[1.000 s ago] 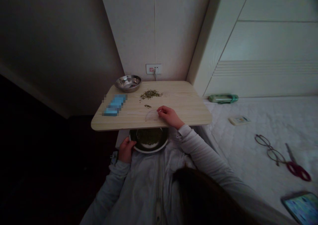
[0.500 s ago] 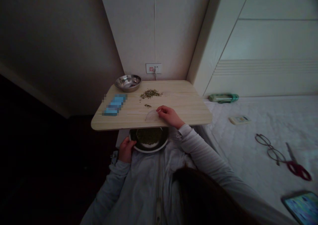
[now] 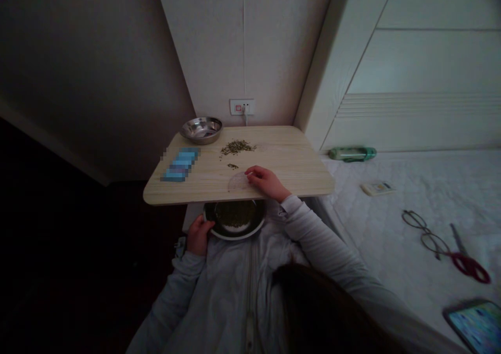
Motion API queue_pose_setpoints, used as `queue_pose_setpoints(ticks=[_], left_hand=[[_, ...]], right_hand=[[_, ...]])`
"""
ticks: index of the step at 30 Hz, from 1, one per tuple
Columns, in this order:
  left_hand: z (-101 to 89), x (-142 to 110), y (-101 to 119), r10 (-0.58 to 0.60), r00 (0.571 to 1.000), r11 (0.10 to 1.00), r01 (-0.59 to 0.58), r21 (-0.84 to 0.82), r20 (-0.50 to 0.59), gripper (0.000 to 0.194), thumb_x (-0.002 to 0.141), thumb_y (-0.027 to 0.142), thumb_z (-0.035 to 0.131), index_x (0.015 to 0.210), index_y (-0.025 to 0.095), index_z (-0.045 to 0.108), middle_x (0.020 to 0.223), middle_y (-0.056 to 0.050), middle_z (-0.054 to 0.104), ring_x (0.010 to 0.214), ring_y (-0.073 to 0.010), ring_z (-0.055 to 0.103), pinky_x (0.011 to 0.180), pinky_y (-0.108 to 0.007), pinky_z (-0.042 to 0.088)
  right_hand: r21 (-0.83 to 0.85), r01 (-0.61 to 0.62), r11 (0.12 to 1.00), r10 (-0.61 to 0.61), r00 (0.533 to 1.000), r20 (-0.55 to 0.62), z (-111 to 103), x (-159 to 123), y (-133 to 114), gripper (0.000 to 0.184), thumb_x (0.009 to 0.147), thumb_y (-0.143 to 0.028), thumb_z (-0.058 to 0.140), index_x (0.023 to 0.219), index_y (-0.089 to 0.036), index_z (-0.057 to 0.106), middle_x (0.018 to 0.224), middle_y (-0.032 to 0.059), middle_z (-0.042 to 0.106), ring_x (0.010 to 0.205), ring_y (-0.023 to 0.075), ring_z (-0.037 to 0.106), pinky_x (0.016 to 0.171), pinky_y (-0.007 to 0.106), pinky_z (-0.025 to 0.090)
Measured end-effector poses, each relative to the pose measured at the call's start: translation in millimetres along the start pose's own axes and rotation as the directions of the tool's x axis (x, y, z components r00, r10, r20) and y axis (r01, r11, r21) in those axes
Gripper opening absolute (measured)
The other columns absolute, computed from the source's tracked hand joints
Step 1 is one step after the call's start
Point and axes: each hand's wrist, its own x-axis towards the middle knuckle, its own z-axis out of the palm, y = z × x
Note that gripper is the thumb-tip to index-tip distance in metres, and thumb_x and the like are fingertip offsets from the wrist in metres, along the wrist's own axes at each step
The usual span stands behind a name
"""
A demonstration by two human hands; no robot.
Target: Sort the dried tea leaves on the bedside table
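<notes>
My left hand (image 3: 199, 235) grips the rim of a metal bowl (image 3: 219, 232) held just below the front edge of the wooden table (image 3: 297, 166). The bowl holds small green grains. My right hand (image 3: 265, 181) rests on the table with its fingers pinched on a thin clear plastic piece (image 3: 237, 181). A pile of green grains (image 3: 237, 147) lies farther back on the table, with a few loose grains (image 3: 233, 166) between it and the plastic piece.
An empty steel bowl (image 3: 201, 129) and a blue flat object (image 3: 179, 164) sit on the table's left. On the white bed at right lie a green bottle (image 3: 351, 154), a small card (image 3: 377, 188), glasses (image 3: 425, 234), red scissors (image 3: 467, 264) and a phone (image 3: 473, 324). A wall socket (image 3: 241, 107) is behind.
My right hand with the plastic piece has shifted slightly toward the loose grains. My left hand and the bowl have stayed put.
</notes>
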Motion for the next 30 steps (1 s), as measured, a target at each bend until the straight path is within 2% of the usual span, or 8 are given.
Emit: queue_pose_setpoints(ticks=[17, 25, 30], left_hand=[[3.3, -2.9, 3.0, -0.024, 0.999, 0.999, 0.023, -0.038, -0.022, 0.013, 0.048, 0.017, 0.054, 0.061, 0.016, 0.051, 0.048, 0.005, 0.052, 0.046, -0.0079, 0.045, 0.047, -0.02, 0.032], [2.6, -2.3, 2.9, -0.022, 0.999, 1.0, 0.022, -0.019, -0.024, 0.013, 0.05, 0.017, 0.054, 0.063, 0.016, 0.052, 0.05, 0.005, 0.053, 0.049, -0.0081, 0.046, 0.049, -0.02, 0.033], [2.0, -1.6, 0.7, 0.006, 1.0, 0.999, -0.006, -0.035, -0.007, 0.012, 0.05, 0.017, 0.054, 0.061, 0.015, 0.051, 0.052, 0.005, 0.053, 0.05, -0.0079, 0.046, 0.05, -0.02, 0.033]], right_hand=[[-0.001, 0.058, 0.998, -0.057, 0.996, 0.065, 1.3, -1.7, -2.0, 0.028, 0.067, -0.032, 0.039, 0.086, -0.016, 0.051, 0.063, -0.0012, 0.051, 0.055, 0.0065, 0.042, 0.054, 0.019, 0.033], [0.087, 0.042, 0.995, -0.049, 0.995, 0.088, 0.9, -0.8, -1.0, 0.025, 0.066, -0.03, 0.041, 0.084, -0.015, 0.051, 0.06, -0.0014, 0.051, 0.054, 0.0064, 0.043, 0.054, 0.018, 0.033], [0.175, -0.014, 0.984, -0.014, 0.987, 0.157, 1.8, -1.9, -0.5, 0.023, 0.065, -0.028, 0.043, 0.081, -0.014, 0.051, 0.058, -0.0015, 0.051, 0.054, 0.0062, 0.045, 0.052, 0.017, 0.034]])
